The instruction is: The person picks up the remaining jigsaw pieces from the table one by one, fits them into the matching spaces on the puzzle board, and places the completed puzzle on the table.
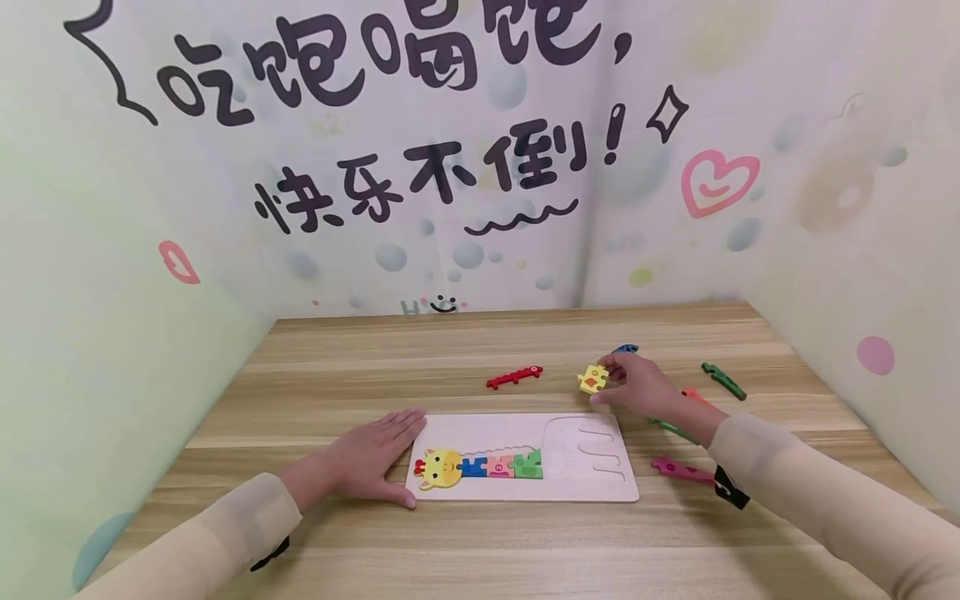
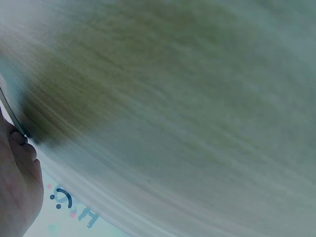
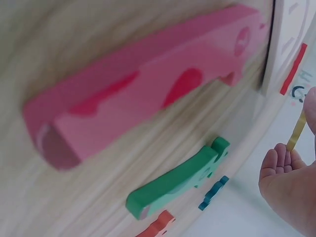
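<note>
A pale wooden puzzle board [image 1: 480,429] lies on the table. In it sit a yellow giraffe head [image 1: 440,468] and blue [image 1: 474,466], pink [image 1: 500,466] and green [image 1: 528,464] neck pieces in a row; to their right is a bare recess with leg-shaped outlines. My left hand [image 1: 378,457] rests at the board's left edge, fingers extended and thumb by the near corner. Above the table, beyond the board's far right corner, my right hand [image 1: 637,385] pinches a yellow puzzle piece [image 1: 593,379] with an orange patch. The right wrist view shows that piece edge-on [image 3: 297,131].
A red piece [image 1: 514,377] lies behind the board. To the right are a blue piece [image 1: 625,348], a green piece [image 1: 724,381], another green piece [image 3: 177,180], a partly covered orange piece [image 3: 158,225] and a magenta piece [image 1: 681,470]. A printed cloth [image 1: 465,275] hangs behind the table.
</note>
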`<action>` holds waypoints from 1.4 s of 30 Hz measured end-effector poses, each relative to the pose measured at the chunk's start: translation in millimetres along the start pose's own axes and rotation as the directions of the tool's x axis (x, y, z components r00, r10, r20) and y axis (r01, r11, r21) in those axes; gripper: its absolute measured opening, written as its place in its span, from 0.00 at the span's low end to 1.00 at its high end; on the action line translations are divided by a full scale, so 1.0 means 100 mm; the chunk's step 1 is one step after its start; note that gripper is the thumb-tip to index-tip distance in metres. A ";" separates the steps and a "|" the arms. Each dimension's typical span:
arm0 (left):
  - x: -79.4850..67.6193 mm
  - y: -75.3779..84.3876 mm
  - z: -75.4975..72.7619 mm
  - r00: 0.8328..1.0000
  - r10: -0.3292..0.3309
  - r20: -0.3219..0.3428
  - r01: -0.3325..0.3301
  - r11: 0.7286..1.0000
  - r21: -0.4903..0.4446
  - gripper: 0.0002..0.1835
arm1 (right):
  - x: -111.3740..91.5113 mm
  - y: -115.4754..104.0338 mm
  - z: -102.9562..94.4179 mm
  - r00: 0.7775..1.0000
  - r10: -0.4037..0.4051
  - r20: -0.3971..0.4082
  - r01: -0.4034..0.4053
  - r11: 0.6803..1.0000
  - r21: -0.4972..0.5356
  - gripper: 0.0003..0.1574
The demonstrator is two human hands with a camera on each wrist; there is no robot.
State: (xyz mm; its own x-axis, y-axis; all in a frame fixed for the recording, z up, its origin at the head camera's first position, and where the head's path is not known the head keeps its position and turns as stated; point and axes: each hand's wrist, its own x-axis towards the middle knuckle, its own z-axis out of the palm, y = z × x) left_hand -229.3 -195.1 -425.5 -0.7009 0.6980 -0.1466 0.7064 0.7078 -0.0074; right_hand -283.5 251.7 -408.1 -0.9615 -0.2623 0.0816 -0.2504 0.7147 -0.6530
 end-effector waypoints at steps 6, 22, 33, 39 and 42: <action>0.00 0.00 0.00 1.000 -0.002 -0.002 0.002 1.000 -0.004 0.65 | -0.07 -0.09 0.02 1.000 -0.014 0.014 0.013 1.000 0.020 0.38; 0.01 -0.01 0.00 1.000 0.005 0.001 -0.005 1.000 0.000 0.65 | -0.25 -0.25 0.19 0.990 -0.128 0.062 0.125 0.991 0.056 0.37; 0.00 0.00 0.00 1.000 0.006 0.001 -0.006 1.000 -0.008 0.65 | -0.36 -0.33 0.26 0.984 -0.132 0.118 0.120 0.988 0.097 0.39; 0.00 0.00 0.00 1.000 0.015 -0.004 -0.015 1.000 -0.008 0.64 | -0.41 -0.36 0.32 0.980 -0.130 0.148 0.116 0.989 0.095 0.39; 0.00 0.00 -0.01 1.000 0.022 -0.005 -0.022 1.000 -0.009 0.64 | -0.44 -0.37 0.35 0.979 -0.122 0.163 0.105 0.989 0.107 0.39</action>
State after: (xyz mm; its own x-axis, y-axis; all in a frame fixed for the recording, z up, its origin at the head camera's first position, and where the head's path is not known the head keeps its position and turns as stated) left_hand -229.7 -195.3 -424.9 -0.6859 0.7138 -0.1417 0.7206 0.6934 0.0048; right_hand -228.4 214.1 -413.4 -0.8925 -0.4496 0.0364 -0.3365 0.6099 -0.7175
